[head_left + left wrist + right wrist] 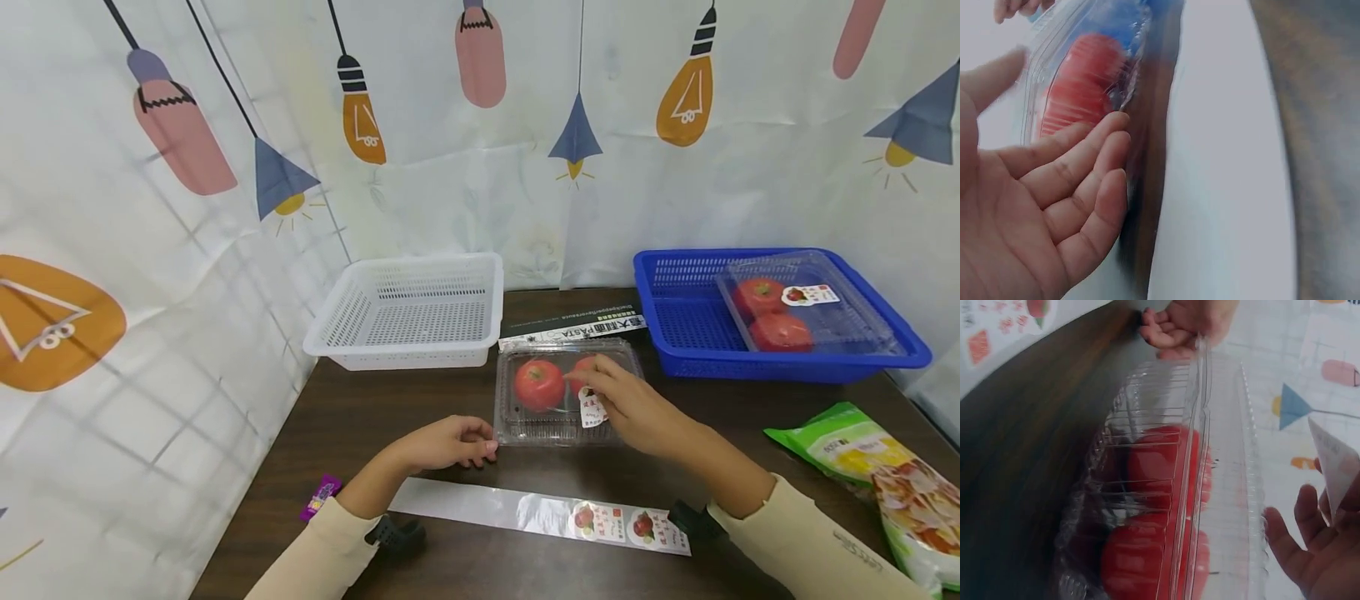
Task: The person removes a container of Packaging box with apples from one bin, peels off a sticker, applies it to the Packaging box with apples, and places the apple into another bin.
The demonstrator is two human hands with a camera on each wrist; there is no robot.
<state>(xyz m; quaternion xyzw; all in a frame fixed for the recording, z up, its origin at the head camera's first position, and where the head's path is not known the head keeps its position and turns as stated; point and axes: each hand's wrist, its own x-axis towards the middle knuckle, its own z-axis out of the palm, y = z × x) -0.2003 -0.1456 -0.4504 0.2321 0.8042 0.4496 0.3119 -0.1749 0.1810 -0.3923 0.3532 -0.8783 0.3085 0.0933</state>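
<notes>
Mid-desk, the clamshell (567, 392) of tomatoes gets its label (592, 410): right hand (637, 408) seemingly pinches it onto the lid, left hand (448, 443) relaxed, fingertips steadying the box's corner. Pressing down remains.

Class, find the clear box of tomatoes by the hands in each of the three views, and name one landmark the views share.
Head: clear box at centre, on the table between the hands.
Left wrist: upper left, just above the left hand's fingers.
Right wrist: centre to bottom, seen edge-on.
Shared landmark: the red tomatoes inside the box.
</notes>
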